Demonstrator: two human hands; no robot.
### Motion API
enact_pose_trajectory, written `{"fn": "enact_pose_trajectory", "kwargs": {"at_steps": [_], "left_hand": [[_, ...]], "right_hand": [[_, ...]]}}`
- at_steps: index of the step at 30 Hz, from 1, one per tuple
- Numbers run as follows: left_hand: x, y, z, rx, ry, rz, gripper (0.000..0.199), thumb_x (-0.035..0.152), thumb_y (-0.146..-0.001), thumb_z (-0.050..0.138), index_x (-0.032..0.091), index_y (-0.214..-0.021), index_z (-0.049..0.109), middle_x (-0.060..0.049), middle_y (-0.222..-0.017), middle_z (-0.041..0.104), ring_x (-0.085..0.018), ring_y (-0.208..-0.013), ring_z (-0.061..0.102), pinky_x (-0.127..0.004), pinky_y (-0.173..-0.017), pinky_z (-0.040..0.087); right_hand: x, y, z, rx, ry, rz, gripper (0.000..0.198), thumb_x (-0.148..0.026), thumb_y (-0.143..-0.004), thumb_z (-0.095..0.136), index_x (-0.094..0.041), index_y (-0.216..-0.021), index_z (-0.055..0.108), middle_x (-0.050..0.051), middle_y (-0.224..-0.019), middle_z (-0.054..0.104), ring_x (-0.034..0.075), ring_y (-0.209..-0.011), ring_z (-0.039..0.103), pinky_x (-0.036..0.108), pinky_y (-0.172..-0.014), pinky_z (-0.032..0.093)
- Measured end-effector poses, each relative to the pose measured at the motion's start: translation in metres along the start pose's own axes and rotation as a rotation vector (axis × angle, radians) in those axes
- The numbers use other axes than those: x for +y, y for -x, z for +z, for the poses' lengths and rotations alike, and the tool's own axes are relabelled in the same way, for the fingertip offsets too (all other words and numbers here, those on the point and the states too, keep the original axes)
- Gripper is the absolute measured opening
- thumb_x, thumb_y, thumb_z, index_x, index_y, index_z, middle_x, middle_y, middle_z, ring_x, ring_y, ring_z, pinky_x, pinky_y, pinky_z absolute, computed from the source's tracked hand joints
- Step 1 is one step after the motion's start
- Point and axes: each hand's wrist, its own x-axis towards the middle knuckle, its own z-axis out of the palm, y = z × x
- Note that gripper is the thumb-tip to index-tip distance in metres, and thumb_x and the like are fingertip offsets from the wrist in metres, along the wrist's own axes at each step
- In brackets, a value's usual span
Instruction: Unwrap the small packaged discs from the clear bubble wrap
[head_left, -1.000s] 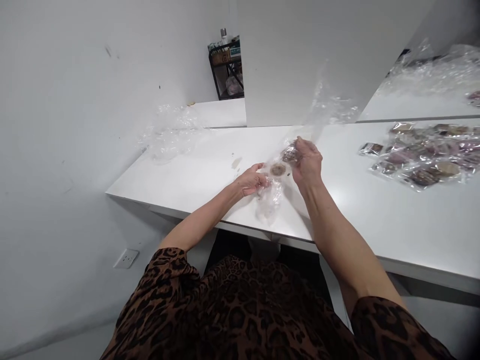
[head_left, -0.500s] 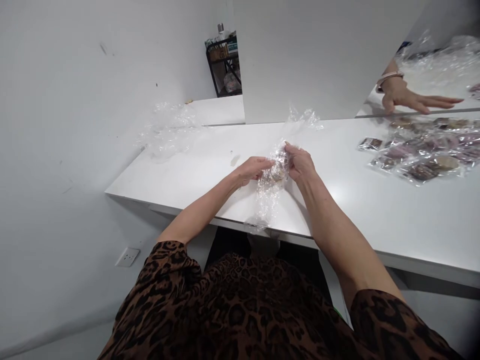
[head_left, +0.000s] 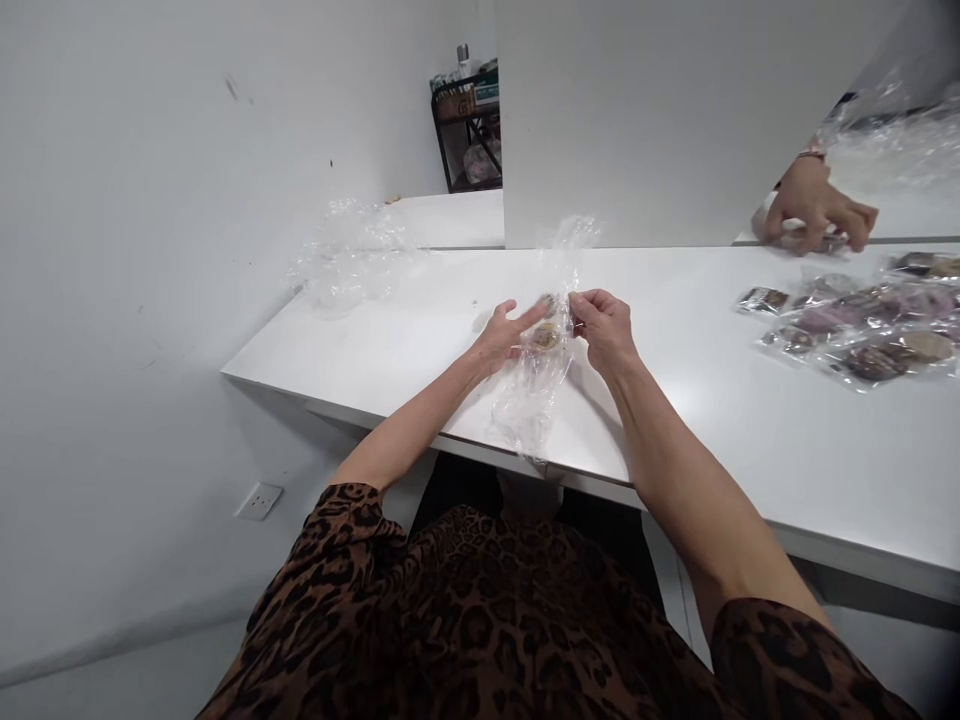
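A strip of clear plastic film [head_left: 536, 400] lies across the front of the white table, its lower end at the edge. Small round items are in or under its middle: a yellowish-brown one [head_left: 546, 337] and a darker one above it; their kind is unclear. With thumb and fingers spread, my left hand [head_left: 496, 340] reaches over the film from the left, fingertips at the items. On the other side, my right hand [head_left: 609, 328] pinches the film's right edge between thumb and fingers.
Crumpled clear plastic [head_left: 349, 265] sits at the table's far left corner. Several filled clear packets [head_left: 870, 330] lie to the right. Beyond them a co-worker's hand [head_left: 817, 210] touches a packet past the upright grey panel [head_left: 622, 120]. A black shelf [head_left: 465, 130] stands behind.
My left fingers have spread apart, and the film lies flatter with the items showing more plainly. The co-worker's hand has dropped onto a packet. The view has shifted slightly.
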Motion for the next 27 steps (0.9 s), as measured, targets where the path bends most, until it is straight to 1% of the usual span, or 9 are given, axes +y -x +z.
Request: {"fn": "enact_pose_trajectory", "kwargs": {"at_steps": [2, 3, 7, 9, 12, 16, 21, 24, 27], "left_hand": [[0.002, 0.005, 0.001, 0.001, -0.139, 0.015, 0.104, 0.029, -0.070, 0.093, 0.019, -0.157, 0.035, -0.015, -0.120, 0.071, -0.023, -0.096, 0.072, -0.037, -0.088, 0.055], [0.003, 0.006, 0.001, 0.007, -0.198, 0.018, 0.100, 0.023, -0.072, 0.090, 0.017, -0.155, 0.037, -0.015, -0.117, 0.071, -0.022, -0.093, 0.071, -0.037, -0.088, 0.054], [0.004, 0.006, 0.001, 0.051, -0.267, 0.014, 0.034, 0.005, -0.081, 0.068, 0.009, -0.115, 0.064, -0.008, -0.089, 0.069, -0.015, -0.072, 0.068, -0.035, -0.081, 0.054], [0.004, 0.005, -0.001, 0.080, -0.256, 0.028, 0.015, 0.000, -0.083, 0.059, 0.010, -0.094, 0.064, -0.005, -0.082, 0.066, -0.014, -0.067, 0.066, -0.034, -0.078, 0.054], [0.008, 0.005, -0.007, 0.124, -0.159, 0.046, 0.015, 0.000, -0.085, 0.053, 0.013, -0.089, 0.059, -0.004, -0.080, 0.067, -0.013, -0.068, 0.066, -0.035, -0.080, 0.055], [0.018, 0.007, -0.012, 0.046, 0.071, -0.031, 0.011, 0.006, -0.088, 0.051, 0.016, -0.086, 0.057, -0.010, -0.094, 0.072, -0.017, -0.080, 0.069, -0.036, -0.086, 0.056], [0.030, 0.004, -0.006, -0.016, 0.231, -0.102, 0.008, 0.012, -0.086, 0.050, 0.017, -0.082, 0.054, -0.010, -0.101, 0.071, -0.021, -0.084, 0.070, -0.037, -0.086, 0.056], [0.034, 0.001, 0.001, -0.026, 0.205, -0.085, 0.009, 0.012, -0.087, 0.048, 0.017, -0.083, 0.054, -0.007, -0.100, 0.071, -0.019, -0.080, 0.069, -0.035, -0.080, 0.055], [0.039, 0.002, 0.006, -0.036, 0.172, -0.073, 0.007, 0.013, -0.086, 0.050, 0.017, -0.083, 0.055, -0.008, -0.102, 0.071, -0.016, -0.077, 0.067, -0.030, -0.074, 0.052]], "right_hand": [[-0.002, 0.001, 0.001, 0.007, 0.008, -0.040, 0.036, -0.034, -0.081, 0.082, -0.018, -0.068, 0.053, -0.005, -0.060, 0.050, 0.006, -0.053, 0.044, 0.019, -0.047, 0.037], [-0.002, 0.002, 0.001, 0.011, 0.004, -0.043, 0.036, -0.034, -0.082, 0.081, -0.018, -0.068, 0.052, -0.005, -0.061, 0.050, 0.006, -0.054, 0.044, 0.018, -0.048, 0.037], [-0.004, 0.001, 0.000, 0.052, -0.054, 0.026, 0.035, -0.031, -0.083, 0.081, -0.018, -0.068, 0.052, -0.005, -0.062, 0.050, 0.006, -0.056, 0.043, 0.017, -0.049, 0.036], [-0.002, -0.002, -0.003, 0.070, -0.115, 0.080, 0.032, -0.027, -0.083, 0.080, -0.017, -0.069, 0.053, -0.005, -0.061, 0.049, 0.005, -0.054, 0.042, 0.016, -0.048, 0.035], [0.004, -0.010, -0.007, 0.124, -0.201, 0.165, 0.027, -0.017, -0.083, 0.075, -0.017, -0.069, 0.053, -0.005, -0.060, 0.048, 0.005, -0.051, 0.041, 0.016, -0.046, 0.035], [0.015, -0.015, -0.007, 0.165, -0.176, 0.323, 0.021, -0.011, -0.077, 0.072, -0.017, -0.073, 0.054, -0.002, -0.063, 0.054, 0.008, -0.052, 0.047, 0.020, -0.046, 0.043], [0.015, -0.006, 0.001, 0.185, -0.048, 0.292, 0.019, -0.030, -0.087, 0.072, -0.021, -0.088, 0.055, -0.001, -0.081, 0.058, 0.010, -0.063, 0.055, 0.022, -0.053, 0.051], [0.009, 0.001, 0.005, 0.078, -0.063, 0.266, 0.034, -0.050, -0.084, 0.076, -0.023, -0.097, 0.058, 0.000, -0.092, 0.061, 0.011, -0.071, 0.058, 0.021, -0.054, 0.051], [0.006, 0.005, 0.006, -0.070, -0.130, 0.296, 0.042, -0.045, -0.074, 0.085, -0.023, -0.100, 0.062, 0.001, -0.090, 0.064, 0.014, -0.073, 0.061, 0.023, -0.053, 0.052]]}}
